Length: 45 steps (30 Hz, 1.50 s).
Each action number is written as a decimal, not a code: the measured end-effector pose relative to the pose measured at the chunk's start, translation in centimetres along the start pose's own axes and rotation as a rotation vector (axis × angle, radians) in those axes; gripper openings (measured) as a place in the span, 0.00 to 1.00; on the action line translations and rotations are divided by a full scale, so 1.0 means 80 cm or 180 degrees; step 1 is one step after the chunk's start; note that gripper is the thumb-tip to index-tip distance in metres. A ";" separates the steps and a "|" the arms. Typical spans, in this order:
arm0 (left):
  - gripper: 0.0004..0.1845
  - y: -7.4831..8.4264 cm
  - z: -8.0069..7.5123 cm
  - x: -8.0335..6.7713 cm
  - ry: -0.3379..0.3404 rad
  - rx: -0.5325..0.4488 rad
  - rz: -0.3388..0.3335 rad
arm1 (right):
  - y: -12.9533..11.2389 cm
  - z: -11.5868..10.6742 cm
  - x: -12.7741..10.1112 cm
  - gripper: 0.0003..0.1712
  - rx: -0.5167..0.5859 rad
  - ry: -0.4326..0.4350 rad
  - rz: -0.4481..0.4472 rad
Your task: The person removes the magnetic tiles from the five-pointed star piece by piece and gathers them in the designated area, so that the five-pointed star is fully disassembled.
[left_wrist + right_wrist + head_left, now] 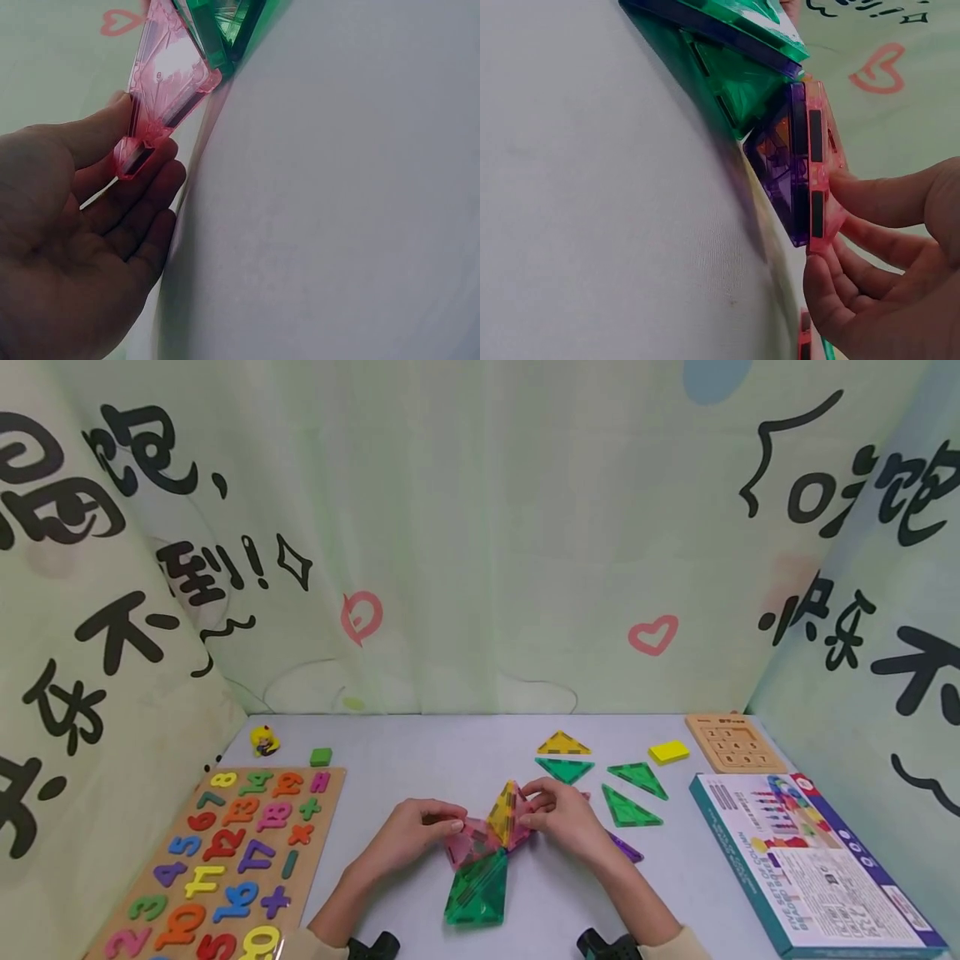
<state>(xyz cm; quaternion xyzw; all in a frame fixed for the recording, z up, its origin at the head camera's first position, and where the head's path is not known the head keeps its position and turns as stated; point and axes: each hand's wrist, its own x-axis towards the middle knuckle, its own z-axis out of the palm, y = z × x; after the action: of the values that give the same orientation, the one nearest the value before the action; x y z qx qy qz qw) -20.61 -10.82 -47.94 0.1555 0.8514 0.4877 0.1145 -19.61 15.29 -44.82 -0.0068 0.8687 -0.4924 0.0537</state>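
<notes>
Translucent magnetic tiles are joined into a shape at the front middle of the table. Its green part (477, 889) lies nearest the person, with a yellow tile (501, 815) standing behind it. My left hand (415, 832) pinches a pink tile (166, 71) at the shape's left side, between thumb and fingers. On the opposite side, my right hand (564, 817) pinches another pink tile (826, 169) by its edge. A purple tile (778, 161) lies flat against that pink one in the right wrist view, beside green tiles (739, 82). The shape's far side is partly hidden by the fingers.
Loose triangular tiles, including yellow (564, 744), green (630, 809) and purple (627, 847), lie beyond the right hand. A picture box (817, 860) and wooden board (737, 743) are at right. The number board (251, 814) fills the left, with a toy figure (264, 741) behind.
</notes>
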 end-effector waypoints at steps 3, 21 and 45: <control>0.17 -0.001 0.000 0.000 0.0005 0.0026 -0.0018 | 0.001 -0.004 0.002 0.19 0.0291 -0.0055 0.0136; 0.16 -0.001 -0.002 0.001 0.0006 0.0013 0.0027 | 0.001 -0.024 0.006 0.20 0.0947 -0.0480 0.0308; 0.14 0.001 -0.001 0.004 -0.0037 -0.0081 -0.0098 | -0.034 -0.020 0.159 0.15 0.0088 -0.0346 -0.0108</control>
<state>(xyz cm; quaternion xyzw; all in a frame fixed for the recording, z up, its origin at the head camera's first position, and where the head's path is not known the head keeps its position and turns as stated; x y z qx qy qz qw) -20.90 -10.78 -47.85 0.1438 0.8467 0.4958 0.1289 -32.54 14.42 -42.75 -0.0475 0.8574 -0.5041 0.0927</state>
